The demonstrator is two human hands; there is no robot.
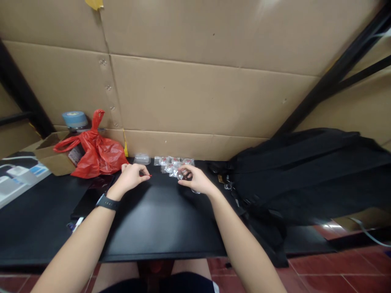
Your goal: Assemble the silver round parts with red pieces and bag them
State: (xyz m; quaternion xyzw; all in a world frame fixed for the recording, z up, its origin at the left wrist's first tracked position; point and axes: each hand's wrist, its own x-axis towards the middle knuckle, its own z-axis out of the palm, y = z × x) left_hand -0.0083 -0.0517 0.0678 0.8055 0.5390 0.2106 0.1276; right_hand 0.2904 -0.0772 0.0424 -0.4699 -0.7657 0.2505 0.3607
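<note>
Fingers of left hand [133,176] pinching red bit [150,176]; fingers of right hand [197,179] curved about clear piece [180,176], firmness of grip impossible to tell. Just beyond, on desk [165,228], clustered packets [171,167], with clear case [142,158] to their left. Farther left, red bag [100,152]; well to the right, black fabric [305,175].

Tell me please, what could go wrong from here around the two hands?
The tiny red piece at the left hand is small enough that it might slip and be lost. The right hand is right at the small clear packets, so a careless move could scatter them. The red plastic bag looks close to the left hand and might get bumped.
</note>
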